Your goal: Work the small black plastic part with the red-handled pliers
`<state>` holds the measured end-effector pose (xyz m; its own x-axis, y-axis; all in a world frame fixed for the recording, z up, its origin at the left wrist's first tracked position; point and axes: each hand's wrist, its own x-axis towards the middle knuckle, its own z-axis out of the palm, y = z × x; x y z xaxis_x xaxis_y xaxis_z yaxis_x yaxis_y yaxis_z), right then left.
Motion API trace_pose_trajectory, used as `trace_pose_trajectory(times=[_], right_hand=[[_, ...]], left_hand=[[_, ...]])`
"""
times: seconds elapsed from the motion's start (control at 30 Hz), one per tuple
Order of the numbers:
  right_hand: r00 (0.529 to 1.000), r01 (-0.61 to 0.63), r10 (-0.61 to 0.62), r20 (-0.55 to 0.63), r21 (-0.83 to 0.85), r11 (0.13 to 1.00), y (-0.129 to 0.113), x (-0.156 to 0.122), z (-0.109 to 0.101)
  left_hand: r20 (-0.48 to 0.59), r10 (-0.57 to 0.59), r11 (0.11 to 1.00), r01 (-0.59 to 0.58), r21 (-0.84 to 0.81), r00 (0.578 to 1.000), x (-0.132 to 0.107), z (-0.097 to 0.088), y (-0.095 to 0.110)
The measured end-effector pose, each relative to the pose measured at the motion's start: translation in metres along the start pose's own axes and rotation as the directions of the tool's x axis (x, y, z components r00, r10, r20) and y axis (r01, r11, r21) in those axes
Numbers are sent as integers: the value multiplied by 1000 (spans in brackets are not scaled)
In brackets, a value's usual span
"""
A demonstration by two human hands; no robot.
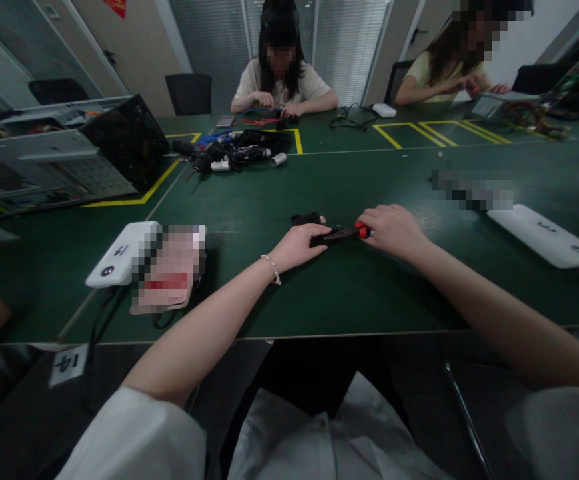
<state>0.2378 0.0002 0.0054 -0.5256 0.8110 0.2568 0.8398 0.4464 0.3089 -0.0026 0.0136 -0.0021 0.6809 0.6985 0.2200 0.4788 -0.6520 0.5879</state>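
My right hand [393, 228] is closed around the red handles of a pair of pliers [344, 234], whose dark jaws point left. The jaws reach a small black part [320, 238] pinched in the fingers of my left hand [295, 249]; whether they grip it cannot be made out. Just beyond my left hand, a small dark piece [306, 219] with a pale end lies on the green table [349, 293]. Both hands are low over the tabletop, close to each other.
White power banks [124, 253] [546, 235] stand at both sides; beside the left one lies a phone [166, 270]. Farther back are a tangle of black parts and cables [242, 150] and an opened computer case [54, 160]. Two people [284, 83] [436, 80] sit across the table.
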Motion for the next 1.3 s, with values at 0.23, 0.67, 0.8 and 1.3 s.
trace_pose_trajectory(times=[0.23, 0.67, 0.8, 1.3], right_hand=[[1000, 11, -11, -11, -6, 1000, 0, 0, 0], [1000, -8, 8, -6, 10, 1000, -2, 0, 2], [1000, -1, 1, -9, 10, 1000, 0, 0, 2], [1000, -3, 3, -5, 13, 1000, -1, 0, 0]], left_hand=[[13, 21, 1000, -21, 18, 1000, 0, -1, 1], [8, 10, 1000, -10, 8, 1000, -1, -2, 2], [10, -2, 1000, 2, 16, 1000, -1, -2, 2], [2, 15, 999, -15, 31, 1000, 1, 1, -2]])
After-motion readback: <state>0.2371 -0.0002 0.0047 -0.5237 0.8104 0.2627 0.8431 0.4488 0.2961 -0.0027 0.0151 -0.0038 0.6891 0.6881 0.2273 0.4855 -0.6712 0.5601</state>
